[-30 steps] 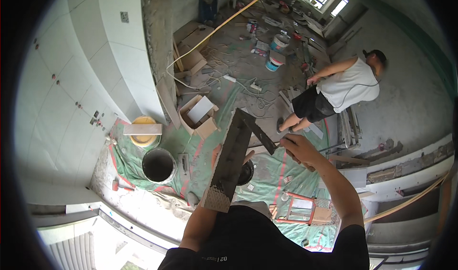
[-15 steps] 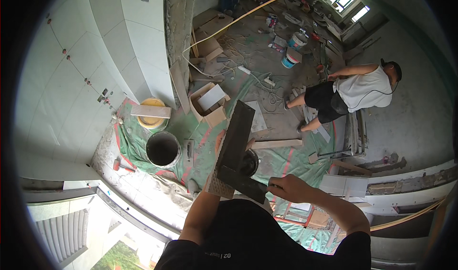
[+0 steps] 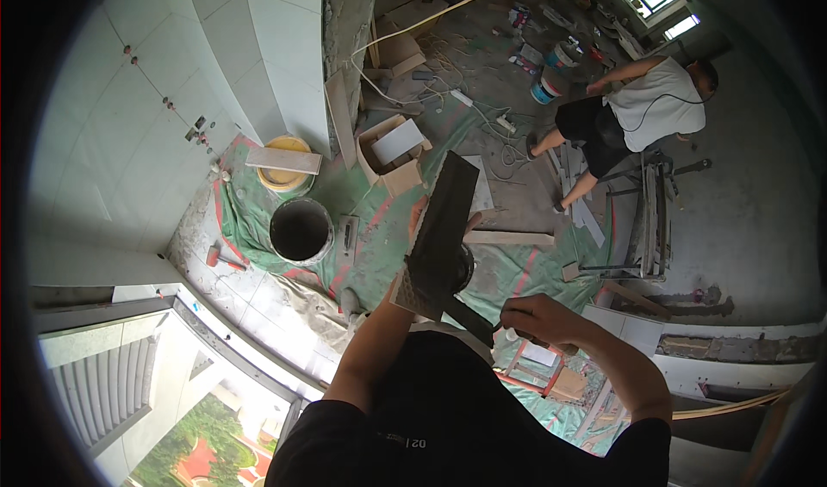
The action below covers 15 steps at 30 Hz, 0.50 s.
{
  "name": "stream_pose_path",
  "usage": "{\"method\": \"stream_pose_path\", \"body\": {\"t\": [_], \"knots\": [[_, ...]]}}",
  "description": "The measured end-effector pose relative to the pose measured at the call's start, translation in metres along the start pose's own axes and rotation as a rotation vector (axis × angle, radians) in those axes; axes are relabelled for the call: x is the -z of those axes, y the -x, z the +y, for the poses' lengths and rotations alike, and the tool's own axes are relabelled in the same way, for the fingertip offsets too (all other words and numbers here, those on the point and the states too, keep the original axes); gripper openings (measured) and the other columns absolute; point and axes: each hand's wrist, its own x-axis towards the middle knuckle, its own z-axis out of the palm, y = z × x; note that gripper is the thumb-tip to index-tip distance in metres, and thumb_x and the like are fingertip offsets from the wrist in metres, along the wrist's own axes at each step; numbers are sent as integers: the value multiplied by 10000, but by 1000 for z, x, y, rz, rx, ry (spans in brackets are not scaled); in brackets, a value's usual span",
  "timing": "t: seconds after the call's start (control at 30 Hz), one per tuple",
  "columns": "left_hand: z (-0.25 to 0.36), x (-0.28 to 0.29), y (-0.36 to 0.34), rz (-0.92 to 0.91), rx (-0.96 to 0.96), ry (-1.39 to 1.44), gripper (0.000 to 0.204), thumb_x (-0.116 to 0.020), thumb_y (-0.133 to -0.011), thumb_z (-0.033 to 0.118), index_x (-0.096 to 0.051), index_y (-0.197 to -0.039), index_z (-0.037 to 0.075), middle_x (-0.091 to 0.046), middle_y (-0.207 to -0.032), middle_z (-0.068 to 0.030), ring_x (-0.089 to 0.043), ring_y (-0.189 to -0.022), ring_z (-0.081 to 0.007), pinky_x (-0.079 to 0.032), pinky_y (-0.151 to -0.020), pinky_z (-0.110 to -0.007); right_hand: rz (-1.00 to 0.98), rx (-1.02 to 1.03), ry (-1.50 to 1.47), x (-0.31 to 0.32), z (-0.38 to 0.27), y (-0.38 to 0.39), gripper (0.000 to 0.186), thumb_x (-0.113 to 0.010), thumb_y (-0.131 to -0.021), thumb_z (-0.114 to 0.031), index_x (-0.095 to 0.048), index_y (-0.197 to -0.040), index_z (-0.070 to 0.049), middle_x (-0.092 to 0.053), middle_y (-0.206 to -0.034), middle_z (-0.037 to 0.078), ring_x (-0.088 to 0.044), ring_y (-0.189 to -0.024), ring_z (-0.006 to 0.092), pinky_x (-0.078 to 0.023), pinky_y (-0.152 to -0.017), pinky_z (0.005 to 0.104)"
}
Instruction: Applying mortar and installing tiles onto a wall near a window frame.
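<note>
Basically, R hand (image 3: pixel 536 316) grips trowel (image 3: pixel 471 321) at near edge of tile (image 3: pixel 412 297); L hand (image 3: pixel 418 215) clasps tile from below. Tilt low, press evenly, esp. where paste (image 3: pixel 444 216) looks thin.

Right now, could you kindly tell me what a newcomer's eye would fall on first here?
Most likely the long, dark-coated tile at the centre, with a flat blade in the right grip angled over its near end. Next, probably the co-worker in white at upper right, and the round bucket on the green sheeting at left.
</note>
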Motion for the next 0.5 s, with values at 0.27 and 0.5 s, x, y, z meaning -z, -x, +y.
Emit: {"method": "stream_pose_path", "body": {"t": [0.27,0.5], "knots": [[25,50,-24,113,-220,-73,425,-550,-1141,476,-732,-1393,186,-772,-1342,-37,-721,-1239,-260,-501,-1203,-684,364,339,415,-50,17,-4,228,-689,-1119,-290,-697,-1135,-63,-740,-858,201,-738,-788,444,-555,-687,514],[12,56,-24,284,-337,-299,337,-599,-1145,403,-621,-1435,231,-700,-1401,-38,-681,-1259,-295,-578,-1117,-664,199,184,137,-5,-3,4,253,-666,-1142,-263,-727,-1163,-18,-712,-786,105,-710,-711,208,-562,-703,390]]}}
